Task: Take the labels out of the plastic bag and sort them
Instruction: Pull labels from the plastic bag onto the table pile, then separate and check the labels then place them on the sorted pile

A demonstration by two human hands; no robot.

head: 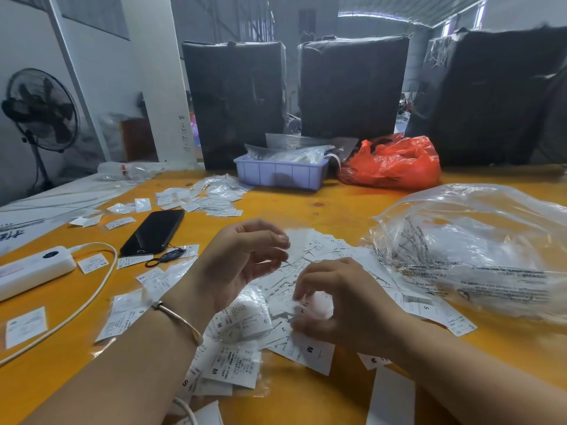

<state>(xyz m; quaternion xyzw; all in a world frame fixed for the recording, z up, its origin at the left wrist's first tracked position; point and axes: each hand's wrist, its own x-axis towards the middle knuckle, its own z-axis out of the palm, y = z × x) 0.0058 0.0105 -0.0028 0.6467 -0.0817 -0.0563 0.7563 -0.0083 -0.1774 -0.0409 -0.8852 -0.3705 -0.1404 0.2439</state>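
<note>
A: Where the labels [288,305]?

B: Spread in a loose white pile on the yellow table [343,204], in the middle near the front edge. Many printed with S or M. More small groups further left and toward the back, near the lilac tray [280,174].

A: And the plastic bag [478,250]?

B: Clear, crumpled, lying on the table at the right, just beside the pile. Some labels partly under its near edge. Printed warning text visible on the film.

A: State of the left hand [242,265]?

B: Raised a little above the pile, palm turned to the right, fingers loosely curved and relaxed. Holding nothing, as far as visible. A thin bracelet [179,320] on the wrist.

A: Right hand [340,305]?

B: Low over the pile, back of the hand up, fingers bent down into the labels. Fingertips seem to pinch 1 label at the left side of the hand, but partly hidden, so not fully sure.

A: Other things on the table?

B: A black phone [153,231] lying flat at the left, a small ring strap just beside it. A white power strip [33,271] with its white cable [92,299] curving toward the front. A red plastic bag [392,164] behind, next to the tray. 3 big black wrapped bundles [352,87] standing at the back. A fan [40,108] at far left, off the table.
</note>
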